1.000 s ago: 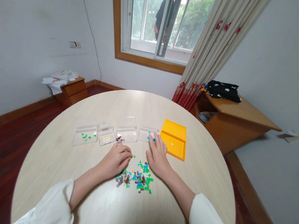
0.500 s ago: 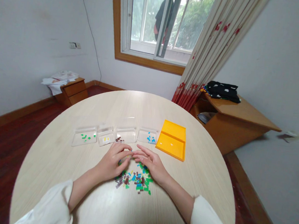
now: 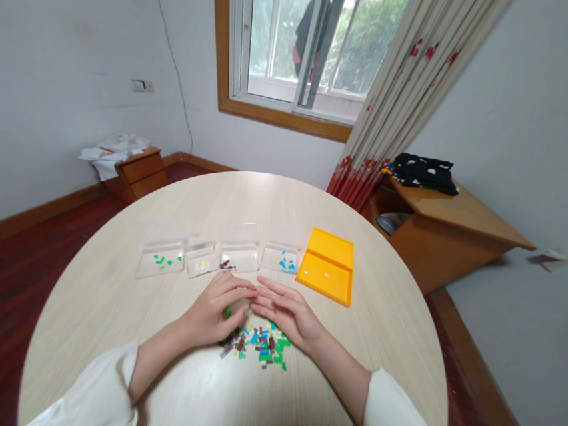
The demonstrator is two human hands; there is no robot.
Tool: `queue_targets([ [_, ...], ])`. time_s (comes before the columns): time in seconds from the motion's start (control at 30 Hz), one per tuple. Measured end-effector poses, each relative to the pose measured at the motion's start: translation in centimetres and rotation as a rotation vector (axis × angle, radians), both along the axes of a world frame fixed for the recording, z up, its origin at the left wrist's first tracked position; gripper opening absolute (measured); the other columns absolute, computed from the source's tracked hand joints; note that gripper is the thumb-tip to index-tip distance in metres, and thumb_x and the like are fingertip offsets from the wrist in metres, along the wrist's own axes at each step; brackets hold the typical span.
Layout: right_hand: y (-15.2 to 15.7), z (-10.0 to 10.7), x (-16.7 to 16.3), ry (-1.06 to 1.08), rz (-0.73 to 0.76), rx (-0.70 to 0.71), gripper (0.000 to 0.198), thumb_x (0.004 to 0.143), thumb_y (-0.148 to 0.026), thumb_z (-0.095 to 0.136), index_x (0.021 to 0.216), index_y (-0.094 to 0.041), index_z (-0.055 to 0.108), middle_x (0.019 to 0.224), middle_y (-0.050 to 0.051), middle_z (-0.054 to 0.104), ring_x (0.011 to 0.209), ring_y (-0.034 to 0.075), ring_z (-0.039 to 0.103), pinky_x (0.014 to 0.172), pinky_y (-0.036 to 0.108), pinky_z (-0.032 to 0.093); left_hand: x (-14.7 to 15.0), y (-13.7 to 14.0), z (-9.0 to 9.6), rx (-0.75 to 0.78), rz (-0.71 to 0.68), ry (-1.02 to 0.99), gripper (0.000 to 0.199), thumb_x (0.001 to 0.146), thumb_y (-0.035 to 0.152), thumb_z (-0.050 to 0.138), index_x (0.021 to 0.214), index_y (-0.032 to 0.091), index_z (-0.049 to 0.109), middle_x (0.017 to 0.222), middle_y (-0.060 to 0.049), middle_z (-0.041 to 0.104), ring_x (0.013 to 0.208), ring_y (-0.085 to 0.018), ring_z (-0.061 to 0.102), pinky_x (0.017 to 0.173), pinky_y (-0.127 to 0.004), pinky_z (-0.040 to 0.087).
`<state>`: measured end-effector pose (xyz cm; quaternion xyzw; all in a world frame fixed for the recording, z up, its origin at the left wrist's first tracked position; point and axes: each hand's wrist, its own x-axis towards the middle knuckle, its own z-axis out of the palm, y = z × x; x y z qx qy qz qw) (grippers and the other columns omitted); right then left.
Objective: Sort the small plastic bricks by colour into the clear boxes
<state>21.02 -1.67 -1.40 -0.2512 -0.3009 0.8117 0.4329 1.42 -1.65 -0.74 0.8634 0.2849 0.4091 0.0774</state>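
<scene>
The pile of small bricks [image 3: 264,353], in green, blue, brown and some yellow, lies on the desk [image 3: 206,393] at the lower middle of the frame, and its upper part is partly hidden by the hands. The left hand [image 3: 218,309] stands at the upper left border of the pile, with its fingers bent and the thumb apart from them. The right hand [image 3: 293,313] is over the upper right border, its fingers almost straight and pointing to the left. The fingertips of both hands meet or nearly meet; I cannot tell whether a small piece is pinched between them.

Above the hands, a row of clear boxes goes across the centre of the frame. From left to right there are the box with green pieces [image 3: 174,270], the smaller box with yellow pieces [image 3: 192,268], the box with brown pieces [image 3: 248,260] and the box with blue pieces [image 3: 270,258]. At the right end of the row lies an orange case [image 3: 336,292], opened flat, with two white pieces in its lower half. At the top of the frame is a window [image 3: 281,38], with a curtain [image 3: 403,70] beside it.
</scene>
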Motion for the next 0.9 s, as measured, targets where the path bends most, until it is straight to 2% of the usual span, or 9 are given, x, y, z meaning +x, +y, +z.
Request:
queue_targets([
  [0.37, 0.3, -0.1, 0.2, 0.022, -0.010, -0.039, 0.035, 0.067, -0.015, 0.066, 0.102, -0.010, 0.070, 0.106, 0.014, 0.071, 0.097, 0.018, 0.067, 0.107, 0.039, 0.037, 0.0, -0.4, 0.6, 0.022, -0.062, -0.036, 0.031, 0.081, 0.010, 0.049, 0.110, 0.018, 0.059, 0.106, -0.011, 0.068, 0.093, -0.020, 0.060, 0.080, -0.038, 0.046],
  [0.53, 0.3, -0.1, 0.2, 0.036, 0.009, -0.043, 0.032, 0.071, -0.013, 0.060, 0.101, -0.009, 0.068, 0.103, 0.014, 0.071, 0.102, 0.019, 0.066, 0.108, 0.040, 0.036, -0.2, -0.4, 0.3, -0.009, -0.001, -0.048, 0.026, 0.082, 0.014, 0.048, 0.103, 0.018, 0.061, 0.102, -0.010, 0.067, 0.092, -0.021, 0.059, 0.081, -0.038, 0.046],
  [0.73, 0.4, 0.1, 0.4, 0.025, 0.018, -0.047, 0.032, 0.071, -0.013, 0.058, 0.101, -0.009, 0.068, 0.103, 0.014, 0.072, 0.101, 0.021, 0.066, 0.109, 0.042, 0.036, -0.1, -0.2, -0.1, 0.019, 0.083, -0.154, 0.020, 0.083, 0.012, 0.049, 0.097, 0.018, 0.061, 0.090, -0.008, 0.063, 0.085, -0.018, 0.058, 0.075, -0.034, 0.049],
  [0.9, 0.8, 0.0, 0.9, 0.013, -0.063, -0.025, 0.032, 0.070, -0.014, 0.060, 0.101, -0.010, 0.068, 0.104, 0.014, 0.071, 0.104, 0.022, 0.065, 0.111, 0.044, 0.034, -0.1, 0.2, -0.6, 0.000, 0.163, -0.151, 0.018, 0.085, 0.010, 0.046, 0.093, 0.018, 0.061, 0.087, -0.006, 0.062, 0.083, -0.016, 0.059, 0.074, -0.031, 0.050],
])
